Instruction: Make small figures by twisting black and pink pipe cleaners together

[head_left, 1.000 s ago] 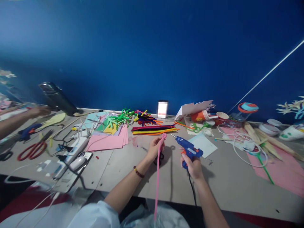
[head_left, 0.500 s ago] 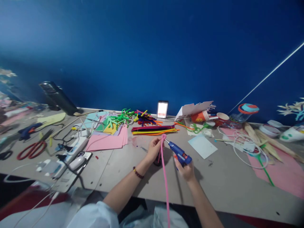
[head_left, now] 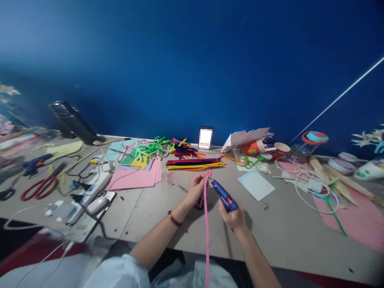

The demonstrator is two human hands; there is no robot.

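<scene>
My left hand [head_left: 195,187] pinches a long pink pipe cleaner [head_left: 207,228] near its top end, which is coiled into a small loop. The rest hangs down past the table edge toward my lap. My right hand [head_left: 233,216] is wrapped round the handle of a blue hot glue gun [head_left: 223,195]. Its metal nozzle points up and left, right at the coiled end; I cannot tell whether it touches. A dark-handled tool, partly hidden by my left hand and the pipe cleaner, lies on the table beneath.
Bundled pipe cleaners [head_left: 195,164] lie ahead, below a phone [head_left: 205,138] against the wall. Pink paper [head_left: 135,178], a power strip [head_left: 90,196] and red-handled scissors [head_left: 40,188] are on the left. A pale blue sheet [head_left: 256,185] and a coiled white cable [head_left: 316,192] lie right.
The glue gun has tilted more steeply and shifted slightly left. The pink pipe cleaner's coiled end has moved a little right, while its hanging length swung left.
</scene>
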